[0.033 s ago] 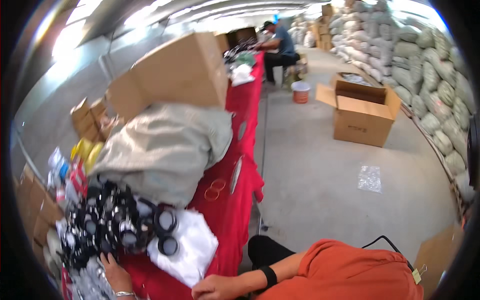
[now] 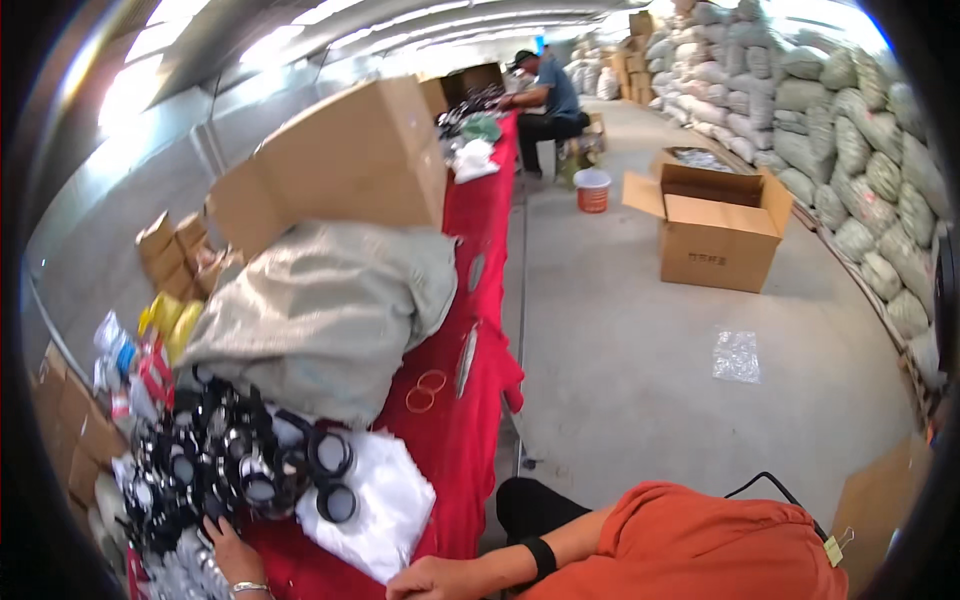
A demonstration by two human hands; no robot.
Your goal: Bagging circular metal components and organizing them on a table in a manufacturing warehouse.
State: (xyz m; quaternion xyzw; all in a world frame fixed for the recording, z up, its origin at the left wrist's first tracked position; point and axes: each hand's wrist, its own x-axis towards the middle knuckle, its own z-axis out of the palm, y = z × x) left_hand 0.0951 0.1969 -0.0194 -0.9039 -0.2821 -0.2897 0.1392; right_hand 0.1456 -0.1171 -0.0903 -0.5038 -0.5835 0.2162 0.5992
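Observation:
A heap of black goggles with round lenses (image 2: 230,450) lies on the red-covered table at the lower left. My left hand (image 2: 236,553) reaches to the heap's near edge, fingers stretched out and fingertips against the black pieces. Beside it is a pile of clear plastic pieces (image 2: 185,572). One pair of goggles (image 2: 337,502) rests partly on a stack of thin white plastic bags (image 2: 385,510). My right hand (image 2: 428,578) is closed near the bags' near corner; its curled fingers hide whatever they may hold.
A grey woven sack (image 2: 330,300) and a large carton (image 2: 340,160) stand further along the red cloth (image 2: 470,350), near two thin rings (image 2: 425,392). On the floor are an open carton (image 2: 715,245), a bucket (image 2: 592,190) and a plastic bag (image 2: 737,357). A person (image 2: 550,95) sits at the far end.
The view has shifted slightly and is sharper. Both hands keep nearly the same places and poses.

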